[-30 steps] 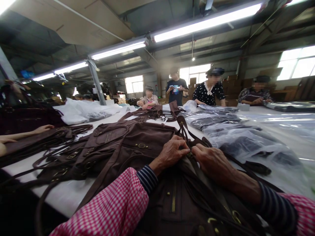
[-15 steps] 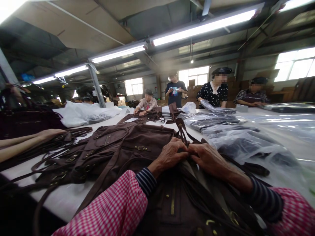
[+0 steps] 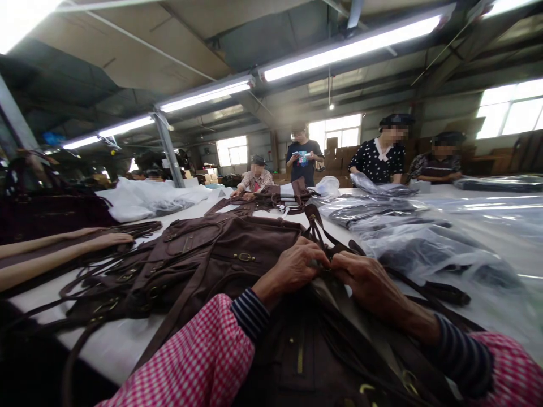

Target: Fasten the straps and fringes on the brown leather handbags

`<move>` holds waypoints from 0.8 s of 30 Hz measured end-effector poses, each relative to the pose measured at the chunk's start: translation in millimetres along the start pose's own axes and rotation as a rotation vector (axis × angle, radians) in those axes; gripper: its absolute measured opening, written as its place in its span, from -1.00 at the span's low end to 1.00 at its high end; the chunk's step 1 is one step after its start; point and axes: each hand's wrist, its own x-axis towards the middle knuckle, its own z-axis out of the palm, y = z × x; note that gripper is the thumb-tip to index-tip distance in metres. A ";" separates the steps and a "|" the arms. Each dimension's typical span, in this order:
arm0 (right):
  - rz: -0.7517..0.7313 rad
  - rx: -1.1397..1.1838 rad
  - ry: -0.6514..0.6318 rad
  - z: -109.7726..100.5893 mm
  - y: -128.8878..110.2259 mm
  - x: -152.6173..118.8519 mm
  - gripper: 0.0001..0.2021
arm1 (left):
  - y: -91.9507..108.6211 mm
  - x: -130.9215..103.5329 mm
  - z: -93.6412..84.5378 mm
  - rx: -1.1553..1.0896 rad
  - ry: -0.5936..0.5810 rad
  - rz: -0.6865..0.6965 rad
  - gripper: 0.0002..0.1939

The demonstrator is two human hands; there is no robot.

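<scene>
A dark brown leather bag (image 3: 220, 254) with brass buckles lies on the white table (image 3: 114, 345) in front of me. Both my hands meet at its right edge, where a brown strap (image 3: 316, 223) joins the bag. My left hand (image 3: 294, 265) pinches the strap's fitting with curled fingers. My right hand (image 3: 365, 277) grips the same strap from the other side, fingertips touching the left hand's. A second brown bag (image 3: 305, 356) with a brass zipper lies under my forearms. The fitting itself is hidden by my fingers.
Several brown straps (image 3: 110, 271) and bags lie at the left, where another person's arms (image 3: 63, 251) reach in. Plastic-wrapped dark bags (image 3: 424, 243) cover the right of the table. Several people (image 3: 384, 155) work at the far end. White plastic (image 3: 148, 195) is heaped at the back left.
My hands have stayed together on the strap fitting with only slight finger shifts. The other person's arms at the left have reached farther right onto the straps.
</scene>
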 end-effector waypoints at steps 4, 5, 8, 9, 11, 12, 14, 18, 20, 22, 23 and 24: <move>-0.018 0.065 -0.008 0.3 1.5 0.2 -0.77 | 1.1 0.9 6.2 0.091 0.051 -0.013 -0.78; -0.022 0.062 -0.013 0.8 1.8 0.4 -0.77 | 0.5 1.0 7.8 0.110 0.059 -0.005 -0.81; -0.010 0.047 -0.024 0.9 2.0 1.0 -0.80 | -2.8 0.8 10.6 0.127 0.084 0.022 -0.91; 0.002 0.044 -0.027 -0.4 1.6 1.1 -0.82 | -4.0 0.6 10.8 0.118 0.094 0.025 -0.93; 0.023 0.045 -0.046 -5.5 -0.3 1.1 -0.86 | -5.6 0.3 10.2 0.083 0.114 -0.004 -0.97; 0.031 0.045 -0.060 -9.3 -1.6 0.9 -0.88 | -5.6 0.3 9.6 0.058 0.116 -0.033 -0.99; 0.046 0.044 -0.089 -17.5 -3.4 0.3 -0.89 | -4.0 0.3 8.0 0.003 0.119 -0.100 -0.99; 0.077 0.085 -0.142 -27.0 1.6 0.5 -0.91 | 3.4 1.4 5.1 -0.117 0.176 -0.188 -0.94; 0.073 0.194 -0.167 -26.4 7.6 2.3 -0.92 | 7.2 2.4 4.2 -0.208 0.229 -0.210 -0.90; 0.066 0.373 -0.206 -25.3 12.1 4.4 -0.92 | 10.4 3.4 3.3 -0.297 0.273 -0.211 -0.88; 0.068 0.476 -0.233 -25.4 13.1 5.4 -0.91 | 11.8 3.9 2.6 -0.335 0.289 -0.205 -0.87; 0.080 0.573 -0.264 -26.4 13.3 6.2 -0.90 | 13.2 4.3 1.7 -0.373 0.305 -0.202 -0.85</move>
